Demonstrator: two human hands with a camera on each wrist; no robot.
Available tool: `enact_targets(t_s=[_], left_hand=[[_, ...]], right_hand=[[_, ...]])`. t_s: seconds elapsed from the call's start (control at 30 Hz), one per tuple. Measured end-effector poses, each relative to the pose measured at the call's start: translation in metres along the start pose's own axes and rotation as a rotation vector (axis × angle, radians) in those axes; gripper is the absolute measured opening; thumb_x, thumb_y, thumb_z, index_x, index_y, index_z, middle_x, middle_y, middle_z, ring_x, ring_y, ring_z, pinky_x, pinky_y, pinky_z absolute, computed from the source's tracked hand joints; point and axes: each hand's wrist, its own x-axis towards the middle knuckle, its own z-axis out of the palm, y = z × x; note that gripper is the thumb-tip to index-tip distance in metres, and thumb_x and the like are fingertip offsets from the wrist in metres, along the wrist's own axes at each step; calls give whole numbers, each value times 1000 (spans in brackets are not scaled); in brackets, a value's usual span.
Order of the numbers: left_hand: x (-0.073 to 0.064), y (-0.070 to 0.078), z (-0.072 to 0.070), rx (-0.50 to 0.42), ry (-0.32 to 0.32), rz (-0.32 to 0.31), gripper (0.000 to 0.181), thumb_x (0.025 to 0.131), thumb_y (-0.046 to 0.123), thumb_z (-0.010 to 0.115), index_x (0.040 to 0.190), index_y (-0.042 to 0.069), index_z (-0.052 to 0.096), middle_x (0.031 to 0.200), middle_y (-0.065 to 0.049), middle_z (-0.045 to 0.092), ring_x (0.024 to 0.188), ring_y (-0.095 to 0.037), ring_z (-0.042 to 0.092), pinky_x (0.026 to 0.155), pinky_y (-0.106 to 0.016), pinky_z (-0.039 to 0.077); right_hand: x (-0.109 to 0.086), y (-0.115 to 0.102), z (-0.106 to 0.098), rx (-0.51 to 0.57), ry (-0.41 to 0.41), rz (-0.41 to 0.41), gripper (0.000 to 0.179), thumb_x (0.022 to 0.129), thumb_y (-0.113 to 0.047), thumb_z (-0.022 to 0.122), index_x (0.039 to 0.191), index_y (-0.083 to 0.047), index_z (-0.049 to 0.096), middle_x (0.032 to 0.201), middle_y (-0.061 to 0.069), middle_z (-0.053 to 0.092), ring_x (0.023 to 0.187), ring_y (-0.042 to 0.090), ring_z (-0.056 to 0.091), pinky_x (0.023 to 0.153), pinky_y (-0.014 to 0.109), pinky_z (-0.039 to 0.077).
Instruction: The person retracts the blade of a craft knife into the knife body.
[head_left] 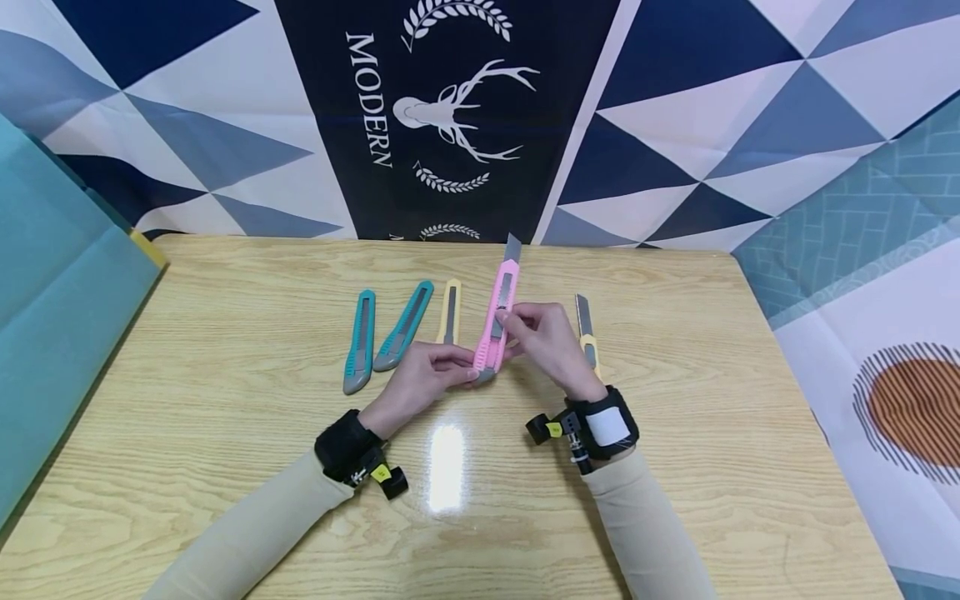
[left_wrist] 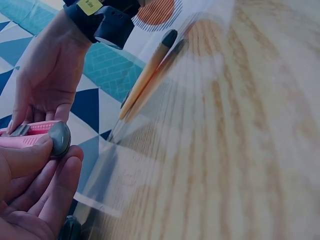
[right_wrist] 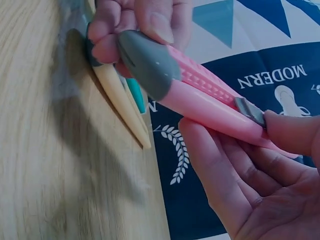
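Pink utility knife (head_left: 497, 321) raised off tabletop (head_left: 225, 400), blade toward 12 o'clock. Left hand (head_left: 420, 379) fingers pinch its grey butt; right hand (head_left: 547, 342) thumb and fingers grip mid-body at the slider.

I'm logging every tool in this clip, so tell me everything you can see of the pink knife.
The pink knife is a plastic-looking snap-off utility knife with a ribbed edge, a grey end cap and a grey slider in a central slot. Its metal blade sticks out at the far tip. It is held above the wooden table, pointing away from the person. The left hand pinches the capped end; the right hand holds the body with its thumb on the slider.
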Motion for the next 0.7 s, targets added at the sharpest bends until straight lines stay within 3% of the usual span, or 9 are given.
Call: enact_targets(t_s=[0.33,0.57,0.7], left_hand=[[-1,2,-2,4,16,-10,18,84,7,68,102,5,69,94,-9,70,78,-16,66,71,-35,57],[0,3,-3,-6,31,-16,18,84,5,67,102,4,69,94,-10,70,79,-15,66,72,-34,57],[1,3,-3,-30,35,-14,17,85,4,67,102,3,69,95,-11,70,79,-17,66,72,-33,57]], right_hand=[[0,0,3,-8,15,-5,19,91,1,55,106,12,60,91,27,65,72,31,65,64,40,58],[1,1,4,25,-52,36,20,95,-5,51,101,12,61,88,28,63,70,36,63,65,51,56],[3,2,5,47,-71,57,25,97,-10,49,98,11,62,85,28,63,70,37,63,62,49,57]])
